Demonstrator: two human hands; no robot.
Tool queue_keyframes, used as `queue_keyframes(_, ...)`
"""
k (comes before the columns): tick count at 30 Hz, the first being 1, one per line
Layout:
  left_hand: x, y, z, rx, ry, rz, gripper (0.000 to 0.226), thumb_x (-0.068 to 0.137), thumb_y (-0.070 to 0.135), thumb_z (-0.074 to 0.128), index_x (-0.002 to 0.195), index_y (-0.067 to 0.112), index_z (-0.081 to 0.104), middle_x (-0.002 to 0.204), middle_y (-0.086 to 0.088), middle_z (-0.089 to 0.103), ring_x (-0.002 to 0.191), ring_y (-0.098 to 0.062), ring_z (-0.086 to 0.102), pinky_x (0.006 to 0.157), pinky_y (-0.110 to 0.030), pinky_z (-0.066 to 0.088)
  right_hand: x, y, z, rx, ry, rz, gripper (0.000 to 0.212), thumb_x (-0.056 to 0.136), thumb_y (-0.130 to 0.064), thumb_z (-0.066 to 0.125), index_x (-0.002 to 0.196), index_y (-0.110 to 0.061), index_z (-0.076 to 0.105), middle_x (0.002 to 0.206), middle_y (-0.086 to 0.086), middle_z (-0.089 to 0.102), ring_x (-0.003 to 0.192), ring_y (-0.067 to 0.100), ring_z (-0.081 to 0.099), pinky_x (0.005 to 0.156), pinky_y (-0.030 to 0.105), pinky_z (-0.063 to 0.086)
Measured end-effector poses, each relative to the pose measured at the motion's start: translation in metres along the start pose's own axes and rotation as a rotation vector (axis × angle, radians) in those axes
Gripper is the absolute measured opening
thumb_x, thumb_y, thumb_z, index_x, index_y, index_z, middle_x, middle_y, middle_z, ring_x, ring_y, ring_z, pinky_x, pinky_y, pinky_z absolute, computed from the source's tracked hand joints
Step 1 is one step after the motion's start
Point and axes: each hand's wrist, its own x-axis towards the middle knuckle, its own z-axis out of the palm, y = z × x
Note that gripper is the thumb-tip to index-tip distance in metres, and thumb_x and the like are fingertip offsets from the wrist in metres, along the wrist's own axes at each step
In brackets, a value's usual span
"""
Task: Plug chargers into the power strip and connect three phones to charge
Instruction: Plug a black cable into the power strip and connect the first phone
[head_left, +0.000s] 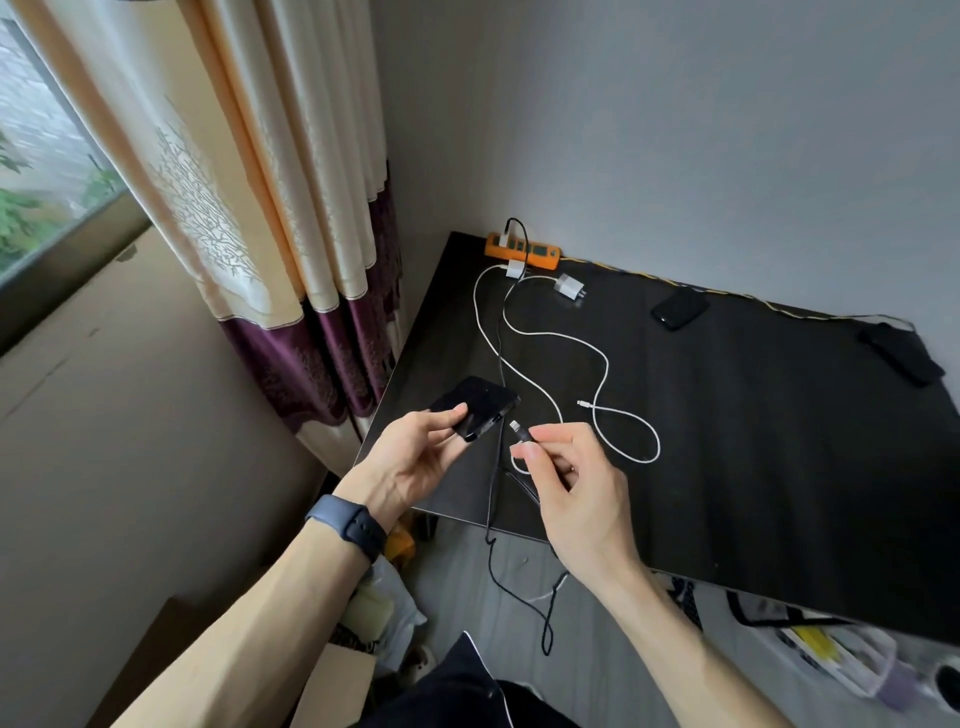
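My left hand (415, 457) grips a black phone (480, 405) by its lower end above the near left corner of the black table (727, 441). My right hand (566, 467) pinches the plug end of a black cable (519, 428), its tip a short gap from the phone's port. That cable runs up to a charger in the orange power strip (522, 250) at the table's back left. Two white chargers (569, 286) with white cables (602, 364) lie loose by the strip. A second black phone (679, 307) and a third dark phone (901, 353) lie along the far edge.
The wall runs just behind the table. A curtain (291, 234) hangs at the left beside a window. The black cable's slack dangles over the table's front edge toward the floor. Boxes and clutter (831, 654) sit on the floor under the table's near edge.
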Motion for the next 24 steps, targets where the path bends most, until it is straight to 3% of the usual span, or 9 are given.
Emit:
queue_keyframes(2,-0.002,-0.002,0.000,0.003,0.013,0.016,0.014,0.091,-0.008,0.056,0.104,-0.007,0.062,0.084,-0.021,0.073,0.067,-0.022,0.075,0.059,-0.028,0.062,-0.002,0.001,0.001,-0.010,0.002,-0.004,0.007,0.097,-0.018,0.064,0.103,-0.018,0.062,0.091,-0.016,0.076,0.090,0.005,0.072,0.076,0.018,0.054)
queue_keyframes(6,-0.004,-0.005,0.000,0.001,0.031,0.047,0.055,0.088,-0.010,0.060,0.140,-0.005,0.042,0.089,-0.022,0.072,0.070,-0.024,0.075,0.053,-0.027,0.060,-0.006,0.001,0.004,-0.036,0.005,-0.003,0.006,0.095,-0.021,0.067,0.099,-0.020,0.064,0.086,-0.017,0.076,0.084,0.004,0.071,0.071,0.016,0.054)
queue_keyframes(10,-0.008,-0.008,0.002,0.023,0.018,0.048,0.034,0.089,-0.010,0.059,0.122,-0.003,0.053,0.086,-0.020,0.073,0.069,-0.022,0.075,0.057,-0.030,0.062,-0.009,0.001,0.007,-0.046,0.019,0.009,0.004,0.094,-0.020,0.067,0.098,-0.020,0.065,0.084,-0.018,0.076,0.082,0.000,0.071,0.071,0.015,0.053)
queue_keyframes(12,-0.010,-0.009,0.003,0.003,0.038,0.056,0.035,0.088,-0.013,0.059,0.117,0.003,0.048,0.085,-0.020,0.073,0.068,-0.024,0.075,0.054,-0.031,0.061,-0.010,0.001,0.007,-0.043,0.024,0.026,0.004,0.094,-0.020,0.067,0.098,-0.019,0.065,0.084,-0.019,0.076,0.084,0.000,0.071,0.073,0.014,0.053)
queue_keyframes(18,-0.012,-0.015,0.001,-0.018,0.019,0.074,0.056,0.087,-0.014,0.060,0.138,0.001,0.043,0.105,-0.023,0.073,0.083,-0.029,0.076,0.057,-0.031,0.060,-0.014,0.003,0.007,-0.080,0.048,0.030,0.004,0.094,-0.020,0.068,0.095,-0.017,0.066,0.082,-0.019,0.076,0.079,0.000,0.071,0.068,0.016,0.053)
queue_keyframes(24,-0.012,-0.019,-0.004,0.002,-0.036,0.147,0.050,0.090,-0.013,0.056,0.138,0.002,0.050,0.120,-0.019,0.069,0.100,-0.032,0.072,0.069,-0.032,0.061,-0.016,0.003,0.009,-0.114,0.052,0.071,0.004,0.093,-0.021,0.069,0.092,-0.018,0.067,0.077,-0.017,0.076,0.074,-0.005,0.069,0.065,0.008,0.047)
